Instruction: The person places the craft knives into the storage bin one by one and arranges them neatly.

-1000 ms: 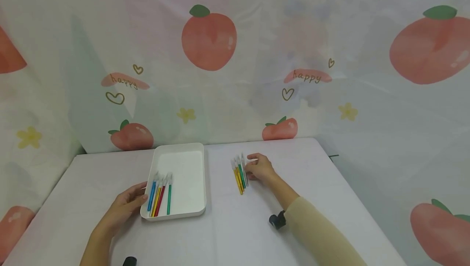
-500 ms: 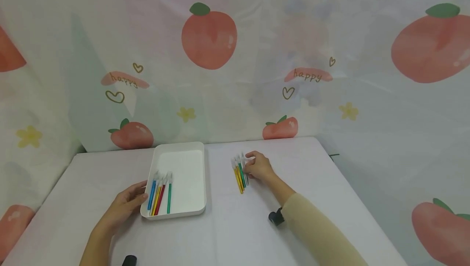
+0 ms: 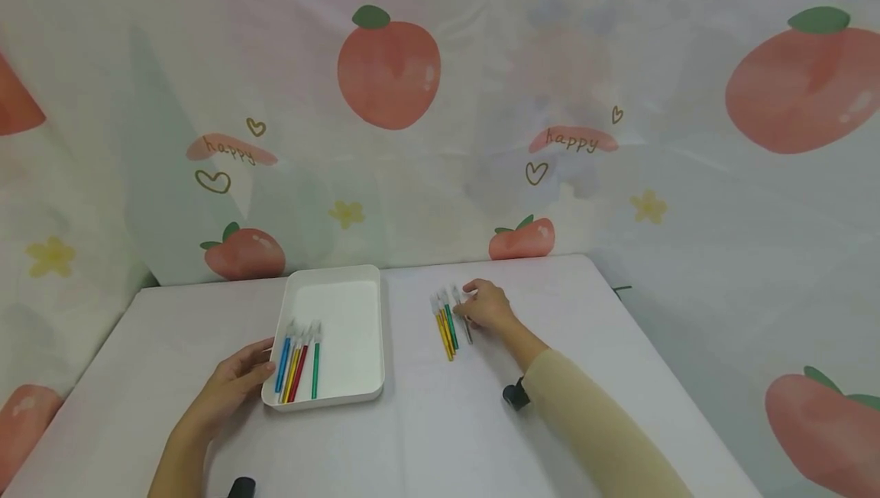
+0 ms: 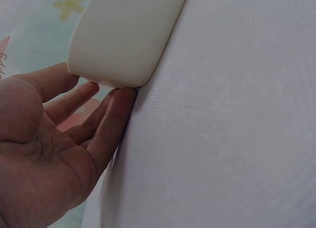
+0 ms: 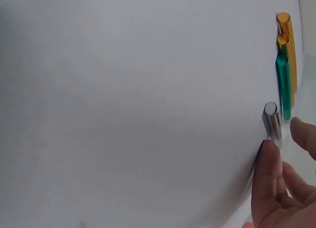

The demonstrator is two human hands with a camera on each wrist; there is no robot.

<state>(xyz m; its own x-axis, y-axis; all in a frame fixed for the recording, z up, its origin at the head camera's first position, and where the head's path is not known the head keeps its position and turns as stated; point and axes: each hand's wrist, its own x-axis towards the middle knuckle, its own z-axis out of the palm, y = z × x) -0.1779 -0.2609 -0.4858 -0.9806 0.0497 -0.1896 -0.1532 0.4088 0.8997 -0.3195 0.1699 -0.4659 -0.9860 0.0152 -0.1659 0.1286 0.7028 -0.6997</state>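
A shallow white tray (image 3: 347, 345) sits left of centre on the table. My left hand (image 3: 241, 379) rests its fingertips and thumb against the tray's left side, fingers extended; in the left wrist view they meet the tray's outer wall (image 4: 123, 40). At the right, my right hand (image 3: 488, 307) pinches a silver craft knife (image 5: 271, 112) with a clear cap, tail end towards me. Close to its left lie a green craft knife (image 3: 451, 326) and two yellow ones (image 3: 443, 334), side by side. In the tray lie blue (image 3: 283, 364), yellow, red (image 3: 299, 372) and green (image 3: 315, 368) capped knives.
White cloth covers the table (image 3: 440, 437). A fruit-print curtain (image 3: 440, 177) hangs behind and along both sides. One black device (image 3: 516, 395) shows by the right wrist, another (image 3: 242, 487) at the bottom edge near the left arm.
The silver craft knife has shifted right in my right hand, apart from the green one. My left hand and the tray stay in place.
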